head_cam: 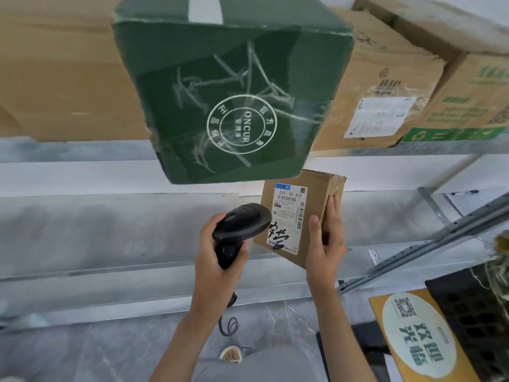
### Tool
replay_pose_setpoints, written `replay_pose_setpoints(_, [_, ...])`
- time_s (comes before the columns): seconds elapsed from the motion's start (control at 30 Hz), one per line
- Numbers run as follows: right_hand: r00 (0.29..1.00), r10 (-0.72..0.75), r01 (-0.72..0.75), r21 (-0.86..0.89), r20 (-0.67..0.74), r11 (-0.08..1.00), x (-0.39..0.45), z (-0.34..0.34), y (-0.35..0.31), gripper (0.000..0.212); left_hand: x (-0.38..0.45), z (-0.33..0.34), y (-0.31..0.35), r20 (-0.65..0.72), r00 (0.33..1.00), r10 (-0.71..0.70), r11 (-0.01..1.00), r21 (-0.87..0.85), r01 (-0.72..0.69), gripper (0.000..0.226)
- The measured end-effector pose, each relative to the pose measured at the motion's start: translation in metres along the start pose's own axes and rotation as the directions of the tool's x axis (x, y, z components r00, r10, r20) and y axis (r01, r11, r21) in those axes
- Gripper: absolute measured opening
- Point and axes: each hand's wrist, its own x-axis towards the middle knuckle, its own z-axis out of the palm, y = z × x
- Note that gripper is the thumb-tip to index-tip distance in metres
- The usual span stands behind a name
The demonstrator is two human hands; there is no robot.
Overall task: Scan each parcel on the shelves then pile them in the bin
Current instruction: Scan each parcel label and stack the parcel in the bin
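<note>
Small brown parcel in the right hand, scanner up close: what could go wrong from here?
1. The right hand holds the small brown parcel by one edge only; it might slip or twist.
2. The scanner in the left hand covers part of the label, so the barcode may misread.
3. The green box overhangs the shelf just above; lifting could bump it.

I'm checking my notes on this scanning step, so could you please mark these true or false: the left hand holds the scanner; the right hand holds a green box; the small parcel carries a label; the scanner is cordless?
1. The left hand holds the scanner. True.
2. The right hand holds a green box. False: it holds the small brown parcel; the green box sits on the shelf above.
3. The small parcel carries a label. True.
4. The scanner is cordless. False: a coiled cord hangs below it.
</note>
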Motion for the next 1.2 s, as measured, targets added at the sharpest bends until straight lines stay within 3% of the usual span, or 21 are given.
replay_pose_setpoints(0.23, [0.980,-0.174,0.183,-0.090,0.098,0.979,-0.011,0.007,-0.004,0.056,-0.001,-0.003,-0.005,-0.028,1.000,-0.014,1.000,0.009,0.015,0.068])
replay_pose_setpoints(0.67, [0.976,-0.190,0.201,-0.120,0.104,0.972,-0.012,0.009,-0.012,0.055,-0.002,-0.004,-0.007,-0.066,0.998,-0.024,0.999,0.040,0.027,0.072])
replay_pose_setpoints(0.93, [0.980,-0.171,0.182,-0.120,0.100,0.976,-0.011,0.008,-0.012,0.054,0.000,-0.003,-0.008,-0.051,0.999,-0.016,0.999,0.036,0.018,0.073])
replay_pose_setpoints(1.1, [0.998,-0.031,0.032,-0.025,0.047,0.999,-0.006,-0.012,-0.014,0.056,0.012,0.007,-0.009,-0.004,1.000,0.009,0.999,0.036,-0.009,0.075])
replay_pose_setpoints(1.2, [0.998,0.011,-0.011,-0.014,-0.056,1.000,-0.001,-0.040,-0.019,0.058,0.024,0.021,-0.009,0.061,0.998,0.022,1.000,0.016,-0.023,0.075])
